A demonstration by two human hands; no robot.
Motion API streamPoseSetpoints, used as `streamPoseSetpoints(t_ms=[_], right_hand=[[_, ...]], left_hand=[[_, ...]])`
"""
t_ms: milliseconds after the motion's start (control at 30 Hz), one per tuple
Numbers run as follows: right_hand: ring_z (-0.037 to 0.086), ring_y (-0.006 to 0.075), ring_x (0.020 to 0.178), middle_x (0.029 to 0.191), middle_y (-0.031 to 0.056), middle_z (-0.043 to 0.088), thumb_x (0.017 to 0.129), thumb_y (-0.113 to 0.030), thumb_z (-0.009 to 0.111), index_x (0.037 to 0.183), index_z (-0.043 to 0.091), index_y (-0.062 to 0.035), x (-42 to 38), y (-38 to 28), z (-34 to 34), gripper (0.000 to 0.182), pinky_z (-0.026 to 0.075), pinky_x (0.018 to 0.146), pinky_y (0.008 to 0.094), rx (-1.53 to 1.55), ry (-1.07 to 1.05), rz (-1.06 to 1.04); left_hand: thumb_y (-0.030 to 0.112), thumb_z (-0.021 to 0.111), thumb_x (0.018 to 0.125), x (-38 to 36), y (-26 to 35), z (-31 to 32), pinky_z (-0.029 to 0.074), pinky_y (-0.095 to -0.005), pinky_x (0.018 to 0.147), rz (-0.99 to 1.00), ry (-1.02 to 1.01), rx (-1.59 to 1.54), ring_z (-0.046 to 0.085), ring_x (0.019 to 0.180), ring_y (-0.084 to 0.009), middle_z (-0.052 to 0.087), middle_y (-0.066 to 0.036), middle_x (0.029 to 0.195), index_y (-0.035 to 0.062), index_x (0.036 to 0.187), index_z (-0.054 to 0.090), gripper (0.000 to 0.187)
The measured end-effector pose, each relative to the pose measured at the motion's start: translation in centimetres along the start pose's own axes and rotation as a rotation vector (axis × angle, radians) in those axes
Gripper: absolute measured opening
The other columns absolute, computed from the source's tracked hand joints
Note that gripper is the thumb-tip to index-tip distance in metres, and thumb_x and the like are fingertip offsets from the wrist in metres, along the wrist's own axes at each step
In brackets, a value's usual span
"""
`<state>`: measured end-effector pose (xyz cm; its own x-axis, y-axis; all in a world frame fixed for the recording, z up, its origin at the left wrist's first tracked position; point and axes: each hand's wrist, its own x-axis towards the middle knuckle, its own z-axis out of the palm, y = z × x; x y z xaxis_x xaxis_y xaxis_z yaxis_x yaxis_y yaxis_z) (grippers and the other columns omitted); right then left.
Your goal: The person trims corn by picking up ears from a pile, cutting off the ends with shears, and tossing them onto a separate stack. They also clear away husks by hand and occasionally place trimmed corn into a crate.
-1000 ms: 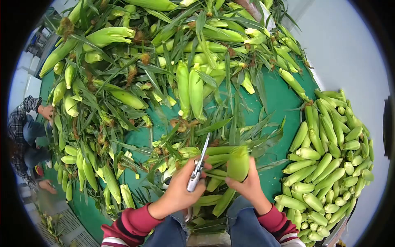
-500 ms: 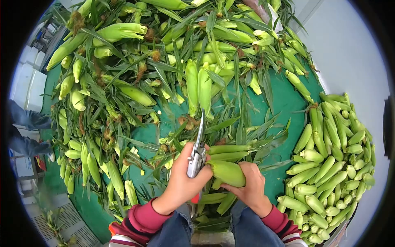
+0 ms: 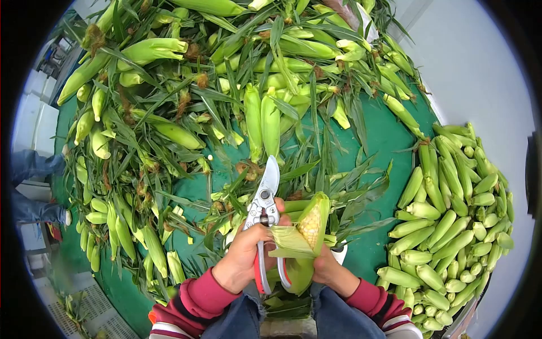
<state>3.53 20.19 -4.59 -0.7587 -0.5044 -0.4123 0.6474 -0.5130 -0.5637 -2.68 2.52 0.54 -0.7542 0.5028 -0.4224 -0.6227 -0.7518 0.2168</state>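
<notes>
My left hand [image 3: 240, 257] is closed around a pair of pruning shears [image 3: 265, 195] with silver blades pointing away from me and red-and-grey handles. Its thumb also pinches a strip of green husk [image 3: 291, 242] pulled aside from an ear of corn [image 3: 310, 227]. Pale yellow kernels show through the opening in the husk, near the top of the ear. From the right side, my right hand [image 3: 327, 267] grips this ear lower down; its fingers are partly hidden behind the husk. Loose green leaves and ears lie just beyond both hands.
A large heap of unhusked corn [image 3: 180, 131] with long leaves and brown silk spreads across the back and left of the green surface [image 3: 375, 206]. Trimmed ears [image 3: 446, 231] are piled at the right by a white wall [image 3: 474, 73]. Another person's legs [image 3: 36, 186] show at far left.
The ear has been turned upward and its husk pulled open, exposing kernels. My left hand has rotated the shears so their flat side shows. The view has shifted slightly.
</notes>
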Motion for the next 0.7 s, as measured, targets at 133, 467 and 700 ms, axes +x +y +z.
streamPoseSetpoints(t_ms=[133, 467, 700], right_hand=[[0.052, 0.0184, 0.118, 0.133, 0.0086, 0.049, 0.065, -0.053, 0.082, 0.139, 0.036, -0.0032, 0.1, 0.4, -0.1, 0.101, 0.045, 0.097, 0.0351, 0.048, 0.037, 0.001], [0.064, 0.027, 0.089, 0.112, 0.0145, 0.059, 0.086, -0.026, 0.066, 0.124, 0.047, -0.0043, -13.6, -5.1, -7.9, 0.048, 0.055, 0.076, 0.0411, 0.093, 0.712, -0.531], [0.062, 0.0274, 0.09, 0.102, 0.0107, 0.062, 0.092, -0.04, 0.051, 0.114, 0.052, -0.0067, -47.3, 1.4, -21.2, 0.04, 0.051, 0.083, 0.0452, 0.382, 1.489, -1.262]], left_hand=[[0.0, 0.049, 0.074, 0.2, -0.3, 0.1, 0.05, -0.0316, 0.069, 0.004, -0.015, -0.043, 0.058, 0.077, -0.018, 0.058, -0.008, 0.09, 0.0071, 0.117, 0.049, 0.044], [0.024, 0.054, 0.09, -0.9, 2.9, -4.2, 0.054, -0.0332, 0.079, 0.055, 0.099, 0.382, 0.061, 0.101, -0.0265, 0.058, -0.02, 0.117, -0.0049, 0.13, 0.044, 0.05], [0.022, 0.056, 0.09, -1.3, 3.1, -6.6, 0.054, -0.0322, 0.075, 0.036, 0.249, 0.21, 0.063, 0.093, -0.0218, 0.062, -0.01, 0.106, 0.0001, 0.125, 0.049, 0.043]])
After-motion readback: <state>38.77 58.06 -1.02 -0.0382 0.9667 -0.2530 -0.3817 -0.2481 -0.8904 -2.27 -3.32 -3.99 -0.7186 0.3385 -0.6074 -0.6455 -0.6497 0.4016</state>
